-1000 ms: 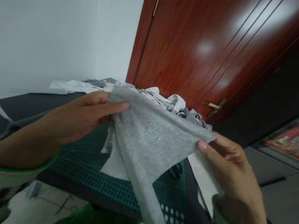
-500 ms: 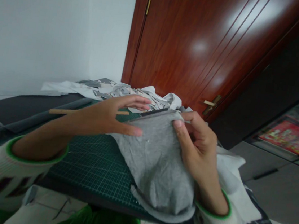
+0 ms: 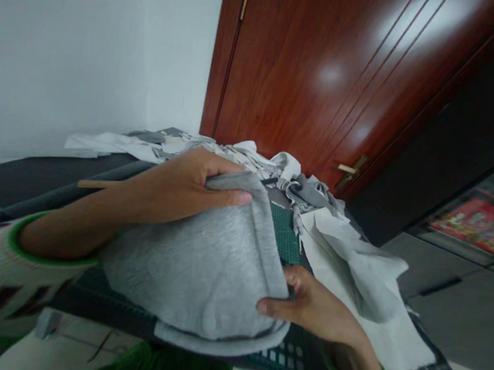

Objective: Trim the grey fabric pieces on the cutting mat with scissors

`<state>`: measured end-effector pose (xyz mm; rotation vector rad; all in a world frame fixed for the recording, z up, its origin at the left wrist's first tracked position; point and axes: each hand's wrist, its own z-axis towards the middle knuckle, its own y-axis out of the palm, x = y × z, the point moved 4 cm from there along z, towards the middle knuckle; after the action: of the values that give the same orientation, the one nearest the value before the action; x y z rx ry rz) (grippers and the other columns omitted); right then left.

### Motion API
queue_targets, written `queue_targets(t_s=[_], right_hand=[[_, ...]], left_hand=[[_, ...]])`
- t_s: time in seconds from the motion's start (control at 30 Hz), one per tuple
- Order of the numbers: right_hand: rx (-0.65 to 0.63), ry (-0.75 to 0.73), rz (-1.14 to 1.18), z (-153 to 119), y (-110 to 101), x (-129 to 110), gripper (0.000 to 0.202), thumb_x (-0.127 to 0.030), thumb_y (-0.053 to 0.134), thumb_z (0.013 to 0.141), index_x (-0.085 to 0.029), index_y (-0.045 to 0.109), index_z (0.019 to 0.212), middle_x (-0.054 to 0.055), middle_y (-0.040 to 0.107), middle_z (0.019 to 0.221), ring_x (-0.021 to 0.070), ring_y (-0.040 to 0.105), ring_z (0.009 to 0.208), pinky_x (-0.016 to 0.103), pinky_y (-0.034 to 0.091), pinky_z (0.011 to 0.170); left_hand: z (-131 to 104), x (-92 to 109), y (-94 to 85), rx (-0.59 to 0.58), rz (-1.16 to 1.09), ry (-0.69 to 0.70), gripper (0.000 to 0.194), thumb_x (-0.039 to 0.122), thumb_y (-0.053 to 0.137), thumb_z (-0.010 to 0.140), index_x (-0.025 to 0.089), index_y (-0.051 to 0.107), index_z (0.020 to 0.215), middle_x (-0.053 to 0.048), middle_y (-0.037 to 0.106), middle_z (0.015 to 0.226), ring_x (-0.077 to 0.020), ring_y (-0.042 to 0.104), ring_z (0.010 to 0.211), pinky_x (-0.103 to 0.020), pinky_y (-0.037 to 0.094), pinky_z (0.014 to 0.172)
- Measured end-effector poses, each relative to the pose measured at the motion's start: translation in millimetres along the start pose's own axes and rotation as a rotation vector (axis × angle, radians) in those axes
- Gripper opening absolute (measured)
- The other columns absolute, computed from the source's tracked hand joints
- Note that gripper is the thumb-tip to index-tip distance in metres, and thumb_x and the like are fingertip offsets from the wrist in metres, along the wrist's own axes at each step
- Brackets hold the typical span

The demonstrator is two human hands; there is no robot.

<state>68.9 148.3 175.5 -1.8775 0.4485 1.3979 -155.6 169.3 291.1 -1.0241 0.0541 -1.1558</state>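
My left fingers [image 3: 234, 197] and right fingers [image 3: 270, 308] both pinch the grey fabric [image 3: 210, 264] above the green cutting mat [image 3: 284, 234]

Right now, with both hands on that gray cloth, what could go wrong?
The gray cloth is soft and pinched only near its edge by the left hand and right hand, so it could sag or crease between them. The heaped scraps include similar gray pieces, so one might get mixed in. The loose white cloth lies close to the right hand and might get dragged by a sideways move.
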Motion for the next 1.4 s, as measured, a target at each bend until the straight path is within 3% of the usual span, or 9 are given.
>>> queue_targets(t_s=[0.2,0.27,0.47,0.63,0.8,0.93,1.17,1.3,1.4], right_hand=[[0.477,-0.075,0.048,-55,-26,-15,0.024,-0.04,0.072,0.082,-0.019,0.064,0.071,-0.003,0.056,0.067,0.011,0.049,0.062,0.021,0.043,0.057],[0.506,-0.071,0.066,-58,-33,-21,0.022,-0.039,0.072,0.083,-0.02,0.064,0.075,-0.004,0.054,0.067,0.0105,0.049,0.061,0.02,0.042,0.056],[0.313,0.085,-0.181,21,-53,25,0.017,-0.033,0.067,0.083,-0.019,0.06,0.089,-0.001,0.063,0.085,0.0149,0.06,0.077,0.026,0.049,0.07],[0.54,0.234,-0.741,65,-37,56,0.033,-0.008,0.056,0.084,-0.009,0.062,0.116,0.018,0.063,0.117,0.0318,0.057,0.113,0.049,0.043,0.101],[0.374,-0.122,-0.924,56,43,46,0.052,-0.027,0.05,0.096,-0.009,0.044,0.144,0.019,0.046,0.148,0.0322,0.04,0.139,0.051,0.037,0.115],[0.191,-0.115,-1.029,48,81,70,0.064,-0.036,0.054,0.096,-0.01,0.035,0.151,0.021,0.032,0.157,0.0349,0.031,0.146,0.058,0.036,0.114],[0.471,-0.063,-1.016,33,59,96,0.05,-0.026,0.051,0.095,-0.013,0.047,0.142,0.018,0.048,0.149,0.0338,0.043,0.139,0.061,0.041,0.11],[0.7,-0.053,-0.846,34,48,101,0.049,-0.025,0.053,0.092,-0.013,0.046,0.139,0.02,0.047,0.143,0.0343,0.045,0.134,0.057,0.046,0.106],[0.731,-0.071,-0.744,40,45,98,0.054,-0.028,0.054,0.092,-0.014,0.039,0.143,0.02,0.045,0.143,0.0328,0.042,0.134,0.057,0.042,0.109]], left_hand=[[-31,-9,-5.3,0.133,-0.202,-0.251,0.025,0.04,0.059,0.087,0.018,0.071,0.083,0.007,0.067,0.073,-0.0116,0.06,0.067,-0.02,0.044,0.062],[-41,-22,1.3,0.126,-0.271,-0.373,0.03,0.046,0.06,0.085,0.019,0.071,0.087,0.006,0.07,0.075,-0.0137,0.062,0.068,-0.022,0.046,0.062],[-66,-120,71.8,-0.074,-0.511,-0.84,0.046,0.056,0.068,0.064,0.017,0.07,0.089,-0.002,0.076,0.092,-0.0272,0.068,0.094,-0.034,0.05,0.08],[-87,-175,107.5,-0.073,-0.475,-0.992,0.048,0.057,0.072,0.051,0.016,0.07,0.077,-0.006,0.076,0.081,-0.0338,0.069,0.088,-0.036,0.05,0.073],[-94,-182,106.6,-0.131,-0.514,-0.996,0.047,0.055,0.074,0.052,0.016,0.072,0.078,-0.007,0.078,0.088,-0.0338,0.069,0.092,-0.036,0.05,0.077],[-96,-189,108.3,-0.149,-0.525,-0.998,0.047,0.056,0.072,0.054,0.016,0.07,0.077,-0.008,0.077,0.089,-0.0343,0.068,0.092,-0.037,0.051,0.077],[-100,-190,107.0,-0.22,-0.576,-1.015,0.05,0.057,0.076,0.055,0.016,0.07,0.083,-0.008,0.077,0.095,-0.0352,0.068,0.1,-0.036,0.052,0.077],[-103,-172,103.3,-0.367,-0.725,-0.999,0.05,0.053,0.08,0.061,0.019,0.073,0.098,-0.007,0.077,0.104,-0.032,0.069,0.101,-0.036,0.054,0.081],[-96,-153,94.0,-0.29,-0.675,-0.965,0.048,0.055,0.077,0.063,0.021,0.074,0.097,-0.004,0.077,0.105,-0.0305,0.069,0.102,-0.035,0.054,0.086]])
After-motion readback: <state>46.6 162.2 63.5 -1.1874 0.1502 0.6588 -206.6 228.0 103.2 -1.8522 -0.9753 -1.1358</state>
